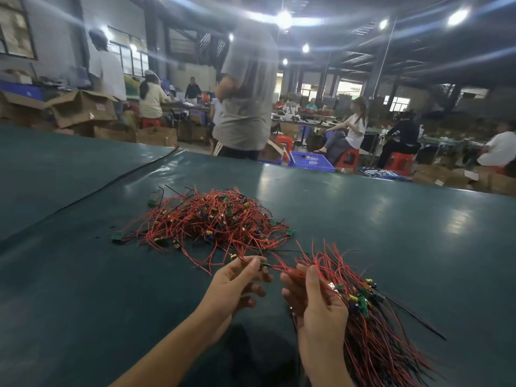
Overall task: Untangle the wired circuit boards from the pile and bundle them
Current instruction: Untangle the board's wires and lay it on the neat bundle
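A tangled pile of small circuit boards with red and black wires [212,222] lies on the dark green table [363,233] ahead of me. My left hand [237,286] pinches one small wired board [264,267] between thumb and forefinger, just in front of the pile. My right hand [315,300] grips a bundle of sorted wired boards [360,305]; its red wires fan out above and below my fist, and the green and yellow boards sit beside my palm. A red wire runs from the pinched board across to the right hand.
A black seam or cable [117,177] crosses the table at the left. A person in a grey shirt [245,101] stands at the far edge. Beyond are a blue crate [310,160], red stools, cardboard boxes [83,107] and seated workers.
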Available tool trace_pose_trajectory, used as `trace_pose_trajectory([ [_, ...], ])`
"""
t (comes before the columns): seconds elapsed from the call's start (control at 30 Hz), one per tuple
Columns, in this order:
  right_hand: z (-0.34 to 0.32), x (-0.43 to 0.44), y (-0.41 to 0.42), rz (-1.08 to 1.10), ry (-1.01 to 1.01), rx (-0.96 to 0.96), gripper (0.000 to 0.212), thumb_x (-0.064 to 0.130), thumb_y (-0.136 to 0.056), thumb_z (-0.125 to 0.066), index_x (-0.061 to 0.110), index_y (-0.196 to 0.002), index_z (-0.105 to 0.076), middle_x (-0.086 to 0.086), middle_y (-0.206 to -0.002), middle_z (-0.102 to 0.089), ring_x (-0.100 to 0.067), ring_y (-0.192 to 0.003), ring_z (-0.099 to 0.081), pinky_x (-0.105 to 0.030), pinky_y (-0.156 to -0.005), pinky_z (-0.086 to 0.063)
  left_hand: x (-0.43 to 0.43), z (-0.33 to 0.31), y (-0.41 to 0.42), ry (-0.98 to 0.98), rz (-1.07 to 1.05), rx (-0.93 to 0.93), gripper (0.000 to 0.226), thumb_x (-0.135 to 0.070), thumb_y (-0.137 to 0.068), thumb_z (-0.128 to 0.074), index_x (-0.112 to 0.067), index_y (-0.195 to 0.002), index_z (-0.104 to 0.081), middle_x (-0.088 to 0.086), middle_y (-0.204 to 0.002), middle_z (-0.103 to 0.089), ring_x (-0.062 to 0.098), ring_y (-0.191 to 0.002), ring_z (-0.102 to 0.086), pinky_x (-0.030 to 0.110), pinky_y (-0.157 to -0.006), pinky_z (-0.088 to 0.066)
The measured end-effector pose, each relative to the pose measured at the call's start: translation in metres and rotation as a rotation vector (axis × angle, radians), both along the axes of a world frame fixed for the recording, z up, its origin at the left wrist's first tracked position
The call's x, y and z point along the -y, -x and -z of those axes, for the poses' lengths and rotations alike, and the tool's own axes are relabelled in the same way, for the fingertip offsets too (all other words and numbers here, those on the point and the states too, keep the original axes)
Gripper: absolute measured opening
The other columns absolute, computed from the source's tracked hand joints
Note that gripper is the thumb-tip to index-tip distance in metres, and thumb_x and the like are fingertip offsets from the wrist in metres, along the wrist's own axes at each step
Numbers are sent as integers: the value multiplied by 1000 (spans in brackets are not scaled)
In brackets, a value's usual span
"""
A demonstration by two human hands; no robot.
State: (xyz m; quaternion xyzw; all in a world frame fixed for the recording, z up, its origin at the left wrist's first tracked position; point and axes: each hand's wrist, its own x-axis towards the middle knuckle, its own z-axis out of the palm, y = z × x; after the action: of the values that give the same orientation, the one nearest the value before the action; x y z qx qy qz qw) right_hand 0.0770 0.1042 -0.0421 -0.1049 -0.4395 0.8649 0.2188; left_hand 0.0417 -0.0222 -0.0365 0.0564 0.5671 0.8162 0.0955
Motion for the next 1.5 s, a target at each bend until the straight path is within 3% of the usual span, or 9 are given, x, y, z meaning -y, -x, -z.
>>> trace_pose_trajectory([
  [0.4,5,4,-5,0,-427,58,11,39,-75,-74,29,-77,-80,-3,-75,-75,-15,-70,-72,-28,-63,-59,1,5,-1,102,-1,-86,38,-57,-66,-67,-19,-62,-68,8,-64,-67,14,-53,-63,21,-51,-50],
  [0.53,5,4,-4,-2,-468,56,18,39,-74,-75,23,-68,-79,-3,-67,-73,-13,-64,-70,-21,-58,-55,2,4,-5,101,75,-140,36,-52,-73,-68,-18,-61,-63,8,-61,-63,14,-53,-60,22,-55,-50],
  [0.67,7,5,-3,-29,-505,68,28,48,-71,-71,21,-68,-77,-4,-62,-69,-11,-58,-63,-39,-61,-55,2,4,-6,218,52,-252,40,-49,-83,-70,-15,-63,-61,5,-58,-60,15,-56,-56,24,-55,-44],
  [0.77,9,6,-4,-48,-547,70,35,58,-69,-66,25,-68,-78,-3,-56,-63,-8,-55,-56,-29,-56,-49,3,5,-7,266,48,-304,28,-38,-79,-68,-12,-70,-66,3,-58,-63,12,-55,-57,22,-53,-43],
  [0.9,12,8,-3,-121,-556,62,26,44,-79,-64,26,-71,-81,-19,-70,-69,-19,-67,-62,-40,-70,-55,4,7,-8,294,87,-345,18,-34,-79,-74,-17,-74,-71,3,-66,-69,12,-60,-62,19,-53,-44],
  [1.03,12,6,0,-44,-555,65,25,29,-88,-65,31,-68,-80,-6,-72,-74,-19,-76,-72,-28,-73,-57,4,6,-8,279,111,-384,5,-26,-77,-77,-22,-75,-76,3,-71,-74,5,-61,-64,13,-54,-46],
  [1.33,12,8,2,22,-435,204,27,26,-91,-68,22,-67,-79,-15,-74,-73,-40,-88,-69,-55,-87,-56,8,5,-3,313,109,-393,9,-21,-79,-79,-20,-70,-76,9,-70,-74,8,-55,-63,15,-53,-46],
  [1.4,11,8,3,22,-415,193,28,27,-92,-66,23,-69,-80,-11,-73,-73,-35,-83,-69,-51,-85,-57,9,2,-3,304,116,-392,12,-28,-75,-81,-18,-70,-75,10,-69,-73,9,-54,-62,16,-53,-46],
  [1.5,8,2,3,63,-370,171,27,29,-93,-65,22,-71,-80,0,-55,-54,-16,-55,-50,-37,-56,-46,12,-1,-2,295,128,-371,24,-36,-69,-83,-14,-70,-74,12,-68,-73,12,-54,-61,19,-53,-47],
])
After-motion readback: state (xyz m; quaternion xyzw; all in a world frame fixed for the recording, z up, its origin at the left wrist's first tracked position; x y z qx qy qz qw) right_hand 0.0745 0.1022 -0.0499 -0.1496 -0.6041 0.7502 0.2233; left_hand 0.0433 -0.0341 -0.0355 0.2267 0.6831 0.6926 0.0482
